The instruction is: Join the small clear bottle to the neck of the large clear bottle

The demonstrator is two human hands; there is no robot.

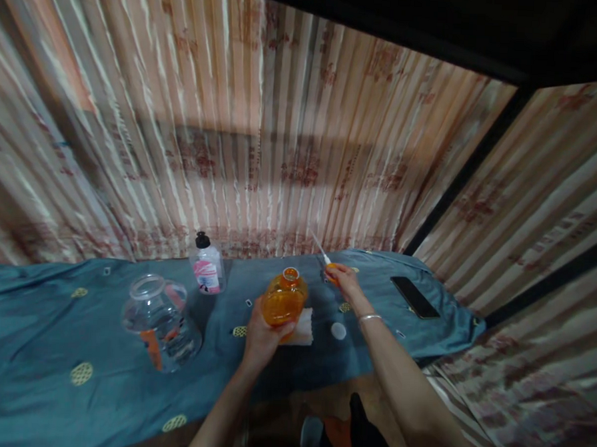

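Head view. Your left hand [265,335] is wrapped around the body of the orange bottle [284,303], which is uncapped, its mouth facing up, between the middle of the table [30,383] and its near edge. A white tissue [303,328] shows just behind and beside the bottle; whether the base touches it or the table, you cannot tell. Your right hand [344,282], a bracelet [370,317] at its wrist, pinches the orange part of a stemmed cap [327,260]; the thin stem points up and leftward over the far edge, well apart from the bottle's mouth. Below this hand, toward the near edge, lies a white disc [338,331]. To your right, a dark phone [415,297] lies flat near the table's right end. To your left, a clear jug [165,330] stands open toward the near edge, and a clear bottle with a black top [208,272] stands close to the far edge. Teal cloth [124,388] with yellow motifs covers the table; pleated curtains [302,150] hang along its far edge.
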